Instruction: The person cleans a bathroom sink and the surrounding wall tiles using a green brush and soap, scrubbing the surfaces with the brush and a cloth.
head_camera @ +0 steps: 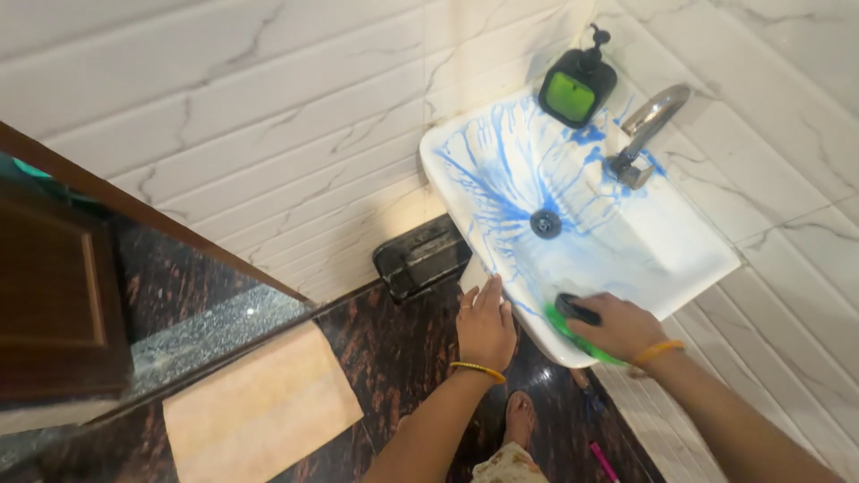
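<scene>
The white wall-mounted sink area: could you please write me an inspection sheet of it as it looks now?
Surface: white ceramic sink, streaked with blue liquid around the dark round drain.
Job's things: green-and-black scrubbing pad on the sink's front rim.
Clutter: black soap dispenser with green window; metal tap.
Grippers: right hand presses the pad, fingers closed on it; left hand rests flat on the rim, fingers open.
Cables: nothing seen.
Surroundings: white marble-look wall tiles, dark stone floor, black box by the wall, wooden door.
</scene>
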